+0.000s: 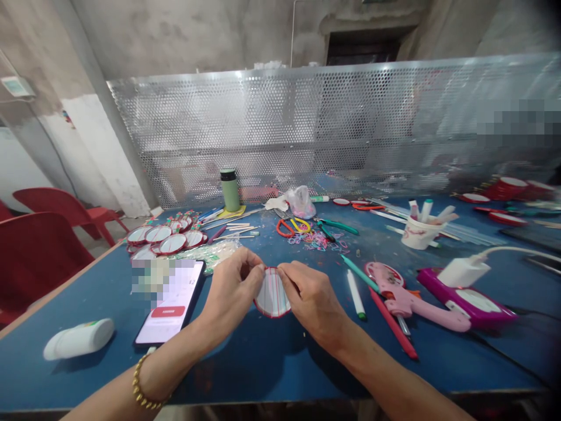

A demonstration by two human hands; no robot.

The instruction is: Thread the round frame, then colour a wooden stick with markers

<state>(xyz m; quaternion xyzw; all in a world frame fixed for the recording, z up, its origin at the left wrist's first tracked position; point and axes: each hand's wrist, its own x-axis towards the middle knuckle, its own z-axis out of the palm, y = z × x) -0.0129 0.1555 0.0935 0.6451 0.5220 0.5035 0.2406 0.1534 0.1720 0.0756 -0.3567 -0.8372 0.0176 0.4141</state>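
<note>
1. While both hands meet over the blue table (280,362), the small round disc (272,294) with its red rim sits right between them, held just above the table top and tilted toward the camera

2. Left hand (232,292) pinches the disc's left edge, fingers (256,272) curled over its upper rim; right hand (313,301) pinches the right edge, its fingers (287,270) pressing the top corner, so both are clenched on the same piece

3. Thin lines, thread or bands, run across the disc's face; I cannot tell which from here

4. Risk, as I judge it: the grip is only on the rim, so a pull on one side could slip the disc free or pop those lines off the edge

5. Second risk: the phone (173,304) lies just left of the disc, close under the left wrist, and a dropped elbow could nudge it

6. Right of the disc lie a green-tipped pen (356,292), a red pen (393,328) and the pink glue gun (412,301); its nozzle points toward the disc, so a sideways sweep of the right hand might catch it

7. Behind the disc, loose coloured bands (318,241) and scissors (291,227) lie well apart from the hands
</note>
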